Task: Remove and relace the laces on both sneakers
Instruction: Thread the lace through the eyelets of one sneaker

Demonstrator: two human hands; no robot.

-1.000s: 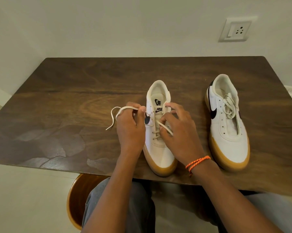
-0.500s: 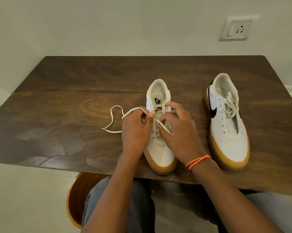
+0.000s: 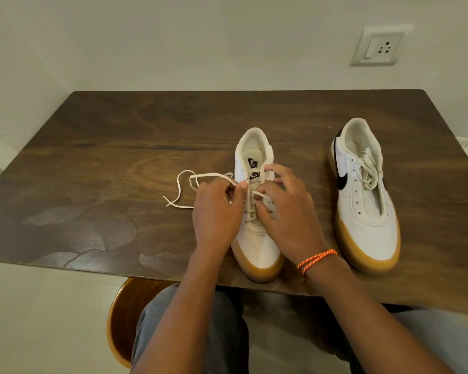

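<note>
on the dark wooden table [image 3: 98, 163], a white sneaker with a gum sole [image 3: 257, 211] sits just below centre, its toe pointing to 6 o'clock toward the person and its heel to 12 o'clock. the left hand [image 3: 216, 211] lies against the shoe's 9 o'clock side, thumb and forefinger pinching the cream lace [image 3: 208, 176] close to the upper eyelets; from that pinch the loose end runs out toward 9 o'clock, loops on the wood and finishes in a tip lying flat on the table. the right hand [image 3: 287, 211] covers the shoe's 3 o'clock side, its fingers curled over the eyelet row and its thumb and forefinger nipping another stretch of the same lace where it crosses the tongue. a few crossings are threaded low on the shoe, near the toe end. an orange braided bracelet [image 3: 316, 259] circles the right wrist. the second sneaker [image 3: 365, 195] stands well apart at 3 o'clock, toe also to 6 o'clock, with its lace [image 3: 367, 171] bunched loosely over the tongue and its lower eyelets bare. a white wall socket [image 3: 377, 47] is at 1 o'clock, and a round wooden stool [image 3: 122, 319] shows at 7 o'clock under the table edge.
</note>
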